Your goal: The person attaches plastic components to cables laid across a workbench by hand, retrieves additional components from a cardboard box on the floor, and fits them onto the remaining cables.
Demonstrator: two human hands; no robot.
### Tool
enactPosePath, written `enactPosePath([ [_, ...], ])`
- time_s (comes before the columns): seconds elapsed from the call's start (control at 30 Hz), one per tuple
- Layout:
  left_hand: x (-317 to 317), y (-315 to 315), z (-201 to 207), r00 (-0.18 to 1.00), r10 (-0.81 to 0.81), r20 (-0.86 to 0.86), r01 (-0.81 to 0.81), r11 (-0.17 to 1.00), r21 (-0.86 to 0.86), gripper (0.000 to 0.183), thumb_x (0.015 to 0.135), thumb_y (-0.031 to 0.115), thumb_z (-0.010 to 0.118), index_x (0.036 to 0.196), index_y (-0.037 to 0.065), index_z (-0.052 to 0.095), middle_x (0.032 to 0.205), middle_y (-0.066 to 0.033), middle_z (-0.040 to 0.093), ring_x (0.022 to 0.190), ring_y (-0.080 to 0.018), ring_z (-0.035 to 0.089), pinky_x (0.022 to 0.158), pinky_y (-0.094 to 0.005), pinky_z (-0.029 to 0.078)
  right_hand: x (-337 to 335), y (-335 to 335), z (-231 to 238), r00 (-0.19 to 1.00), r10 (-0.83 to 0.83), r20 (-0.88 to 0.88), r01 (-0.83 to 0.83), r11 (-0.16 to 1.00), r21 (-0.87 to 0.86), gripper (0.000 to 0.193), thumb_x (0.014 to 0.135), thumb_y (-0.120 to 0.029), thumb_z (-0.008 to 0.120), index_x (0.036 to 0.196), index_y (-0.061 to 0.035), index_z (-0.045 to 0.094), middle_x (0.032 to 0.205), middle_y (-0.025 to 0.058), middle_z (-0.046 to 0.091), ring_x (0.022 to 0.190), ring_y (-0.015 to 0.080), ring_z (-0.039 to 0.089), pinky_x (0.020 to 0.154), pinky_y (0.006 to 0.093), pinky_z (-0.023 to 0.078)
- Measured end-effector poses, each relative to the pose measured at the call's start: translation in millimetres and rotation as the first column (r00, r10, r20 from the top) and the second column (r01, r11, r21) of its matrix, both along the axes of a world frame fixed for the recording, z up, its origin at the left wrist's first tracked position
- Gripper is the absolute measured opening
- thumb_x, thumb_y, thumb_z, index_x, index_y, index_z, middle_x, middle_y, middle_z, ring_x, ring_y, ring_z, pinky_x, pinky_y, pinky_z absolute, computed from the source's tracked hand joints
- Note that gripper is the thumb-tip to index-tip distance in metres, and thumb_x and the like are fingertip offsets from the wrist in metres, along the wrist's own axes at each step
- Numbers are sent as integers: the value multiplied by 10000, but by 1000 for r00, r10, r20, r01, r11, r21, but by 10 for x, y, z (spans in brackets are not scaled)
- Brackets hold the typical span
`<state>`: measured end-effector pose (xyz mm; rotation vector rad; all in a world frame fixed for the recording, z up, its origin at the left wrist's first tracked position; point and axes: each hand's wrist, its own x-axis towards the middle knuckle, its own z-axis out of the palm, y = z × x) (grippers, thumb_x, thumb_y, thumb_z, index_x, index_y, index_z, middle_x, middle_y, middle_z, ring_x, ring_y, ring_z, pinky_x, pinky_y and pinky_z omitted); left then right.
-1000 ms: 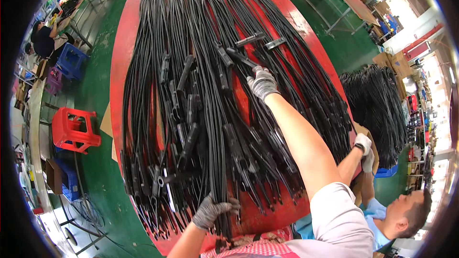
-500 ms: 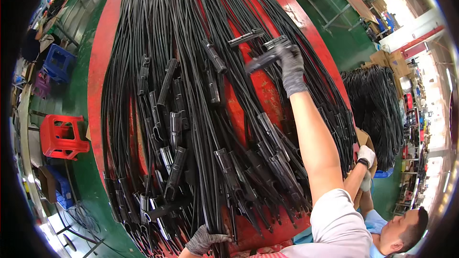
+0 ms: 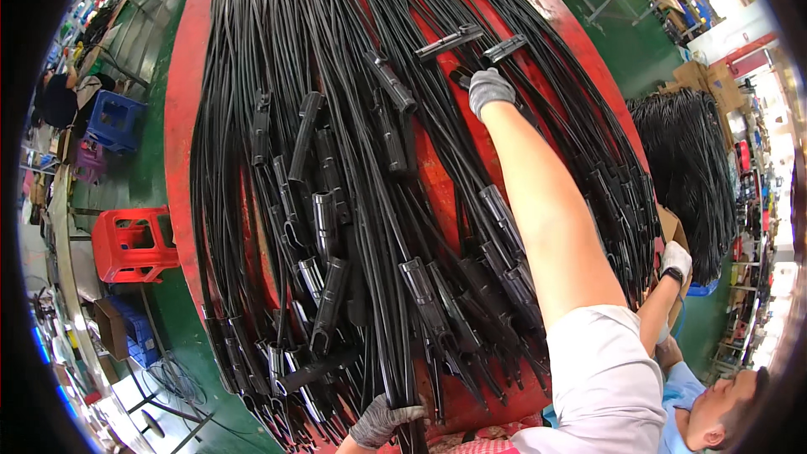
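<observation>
Right gloved hand (image 3: 490,89) at one o'clock, fingers curled onto a black connector (image 3: 461,77) atop the cable bundle (image 3: 353,160) draped lengthwise over the red table (image 3: 181,118). Left gloved hand (image 3: 382,422) at six o'clock, closed round gathered cable ends (image 3: 412,420), presumably steadying them against sliding off.

- On my right hand (image 3: 490,89) I see a grey knitted work glove that covers it fully and ends in a snug ribbed cuff at the wrist.
- My left hand (image 3: 382,422) wears a matching grey knit glove, its fabric looking a shade darker and worn across the fingers.
- My right arm is bare from the glove cuff up to a short sleeve (image 3: 603,378).
- That sleeve is pale, a light grey or off-white cloth, loose and softly creased, cut off at the upper arm.
- At the lower edge of my view a strip of pink and red patterned cloth (image 3: 492,444) shows; I cannot tell what garment it belongs to.
</observation>
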<state>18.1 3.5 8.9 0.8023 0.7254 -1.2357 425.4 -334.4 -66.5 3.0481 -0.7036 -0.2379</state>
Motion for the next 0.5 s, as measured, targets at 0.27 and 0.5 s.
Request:
enactPosePath([
  [0.27,-96,118,-26,993,119,18,-113,975,-189,337,647,143,720,901,0,551,814,-109,587,716,-225,595,629,-349,508,-1021,-174,1263,877,103,470,-418,646,638,307,710,-227,652,932,-22,602,841,121,646,788,213,621,725,308,484],
  [0.5,-129,-46,106,967,248,-58,-244,839,-486,547,632,257,753,1059,32,496,1062,-143,551,1010,-316,535,846,-488,453,-3153,981,1978,-47,933,357,-998,-30,-52,296,735,-154,542,1030,-135,561,1074,47,565,814,161,565,668,270,493],
])
